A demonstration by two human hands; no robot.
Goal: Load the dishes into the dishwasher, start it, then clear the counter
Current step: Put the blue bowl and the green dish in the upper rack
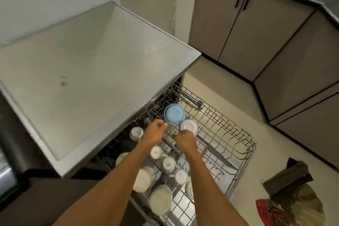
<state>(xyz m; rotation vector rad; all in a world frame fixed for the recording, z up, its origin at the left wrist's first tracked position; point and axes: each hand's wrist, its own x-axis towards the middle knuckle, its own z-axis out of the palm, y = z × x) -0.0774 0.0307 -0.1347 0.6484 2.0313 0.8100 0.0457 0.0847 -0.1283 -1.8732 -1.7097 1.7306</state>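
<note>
The dishwasher's upper wire rack (pixel 236 134) is pulled out below the steel counter (pixel 88 71). A blue bowl (pixel 173 113) stands upside down and tilted near the rack's back. A white bowl (pixel 189 127) lies inverted just right of it. My left hand (pixel 156 132) reaches to the blue bowl's lower left edge, fingers loosely curled, holding nothing that I can see. My right hand (pixel 184 138) has its fingertips at the white bowl's near rim. Several white mugs (pixel 168 164) and cups (pixel 143 179) sit upside down in the rack's near left part.
The rack's right half holds only bare wire tines. A patterned cloth (pixel 289 198) lies on the floor to the right. Brown cabinets (pixel 238 24) line the far right wall. A dark appliance edge (pixel 7 161) sits at the far left.
</note>
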